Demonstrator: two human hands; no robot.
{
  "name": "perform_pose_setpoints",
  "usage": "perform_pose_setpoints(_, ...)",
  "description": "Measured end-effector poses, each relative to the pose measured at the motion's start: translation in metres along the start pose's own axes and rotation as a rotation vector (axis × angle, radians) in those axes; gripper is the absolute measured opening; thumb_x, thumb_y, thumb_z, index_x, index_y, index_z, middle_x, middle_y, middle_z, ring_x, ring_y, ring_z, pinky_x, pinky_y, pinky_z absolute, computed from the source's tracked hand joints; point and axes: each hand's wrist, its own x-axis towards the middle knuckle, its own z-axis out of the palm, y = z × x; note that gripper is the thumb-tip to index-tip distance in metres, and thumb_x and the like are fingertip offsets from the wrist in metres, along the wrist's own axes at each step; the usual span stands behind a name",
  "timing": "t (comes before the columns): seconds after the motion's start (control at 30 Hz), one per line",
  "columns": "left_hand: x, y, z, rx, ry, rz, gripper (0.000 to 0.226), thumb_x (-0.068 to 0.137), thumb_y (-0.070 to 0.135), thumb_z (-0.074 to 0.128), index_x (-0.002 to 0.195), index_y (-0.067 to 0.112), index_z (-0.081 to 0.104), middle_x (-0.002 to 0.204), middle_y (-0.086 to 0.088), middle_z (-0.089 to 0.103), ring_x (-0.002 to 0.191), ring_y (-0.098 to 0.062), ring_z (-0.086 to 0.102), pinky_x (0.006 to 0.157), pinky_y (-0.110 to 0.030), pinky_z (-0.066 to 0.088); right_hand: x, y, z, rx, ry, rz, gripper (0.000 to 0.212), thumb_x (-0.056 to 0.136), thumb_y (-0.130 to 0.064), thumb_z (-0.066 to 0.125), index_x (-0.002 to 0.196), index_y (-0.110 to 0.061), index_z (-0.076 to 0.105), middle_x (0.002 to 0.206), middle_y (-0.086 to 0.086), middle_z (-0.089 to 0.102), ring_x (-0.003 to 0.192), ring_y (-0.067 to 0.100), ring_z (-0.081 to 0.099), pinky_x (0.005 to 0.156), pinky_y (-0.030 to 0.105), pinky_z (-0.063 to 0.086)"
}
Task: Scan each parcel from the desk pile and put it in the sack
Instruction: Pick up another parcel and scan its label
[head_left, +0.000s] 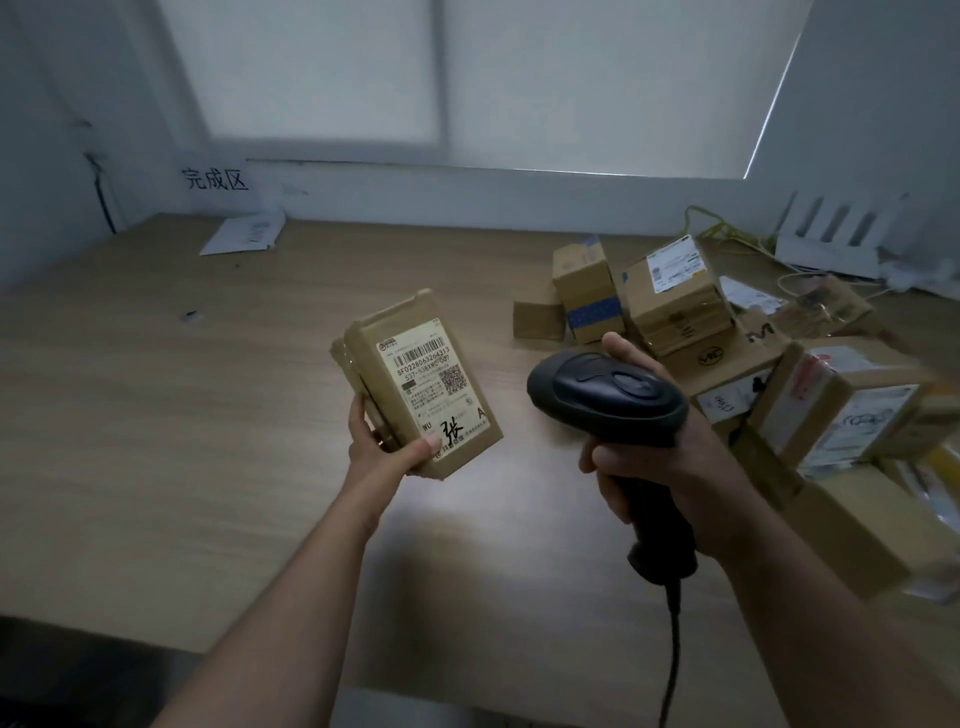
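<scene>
The right hand grips the handle of a black corded barcode scanner, its head aimed toward nine o'clock. The left hand holds a small brown cardboard parcel above the wooden desk, thumb on its white label. At two o'clock lies the pile of brown cardboard boxes.

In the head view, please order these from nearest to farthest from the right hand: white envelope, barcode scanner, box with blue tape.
1. barcode scanner: gripped in the right hand.
2. box with blue tape: in the pile behind.
3. white envelope: far left, by the wall.
</scene>
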Motion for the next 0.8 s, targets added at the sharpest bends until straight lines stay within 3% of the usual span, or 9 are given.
perform_pose_setpoints(0.1,-0.003,0.002,-0.008,0.04,0.008,0.05,0.126,0.05,0.035,0.085,0.15,0.039,0.009,0.139,-0.006,0.05,0.117,-0.018,0.057,0.099,-0.042,0.05,-0.003,-0.008,0.009,0.07,-0.096,0.001,0.109,0.05,-0.026,0.093,0.14,-0.048,0.036,0.08,0.018,0.066,0.047,0.026,0.056,0.042,0.031,0.047)
perform_pose_setpoints(0.2,-0.003,0.003,-0.014,0.057,0.026,0.08,0.133,0.043,0.041,0.086,0.15,0.039,0.009,0.142,-0.006,0.047,0.118,-0.017,0.057,0.097,-0.04,0.05,-0.004,-0.01,0.015,0.047,-0.119,0.01,0.104,0.053,-0.018,0.087,0.137,-0.051,0.037,0.077,0.019,0.065,0.047,0.026,0.056,0.042,0.031,0.047)
perform_pose_setpoints(0.3,-0.002,0.004,-0.017,0.088,0.018,0.105,0.127,0.051,0.031,0.088,0.15,0.037,0.009,0.144,-0.006,0.043,0.121,-0.019,0.053,0.1,-0.042,0.049,-0.007,-0.012,0.022,0.009,-0.115,0.005,0.099,0.057,-0.012,0.077,0.137,-0.052,0.035,0.075,0.017,0.065,0.046,0.027,0.055,0.042,0.03,0.046)
perform_pose_setpoints(0.57,0.001,0.001,-0.029,0.104,0.009,0.137,0.127,0.048,0.033,0.086,0.151,0.036,0.012,0.143,-0.004,0.043,0.117,-0.016,0.054,0.097,-0.038,0.049,-0.009,-0.012,0.036,-0.053,-0.061,0.024,0.104,0.056,-0.007,0.076,0.141,-0.047,0.03,0.075,0.017,0.066,0.046,0.026,0.055,0.042,0.031,0.046)
perform_pose_setpoints(0.67,0.004,-0.001,-0.036,0.111,-0.004,0.134,0.128,0.047,0.036,0.087,0.15,0.038,0.011,0.144,-0.005,0.043,0.118,-0.017,0.054,0.094,-0.037,0.049,-0.009,-0.009,0.043,-0.059,-0.032,0.026,0.105,0.054,-0.013,0.078,0.141,-0.047,0.03,0.084,0.015,0.069,0.047,0.025,0.056,0.042,0.031,0.047)
perform_pose_setpoints(0.8,0.012,-0.006,-0.044,0.105,-0.022,0.156,0.123,0.059,0.019,0.09,0.152,0.034,0.01,0.145,-0.007,0.042,0.113,-0.014,0.051,0.091,-0.033,0.045,-0.009,-0.005,0.055,-0.053,0.012,0.028,0.117,0.045,-0.029,0.092,0.143,-0.046,0.029,0.087,0.022,0.068,0.048,0.024,0.057,0.043,0.031,0.049)
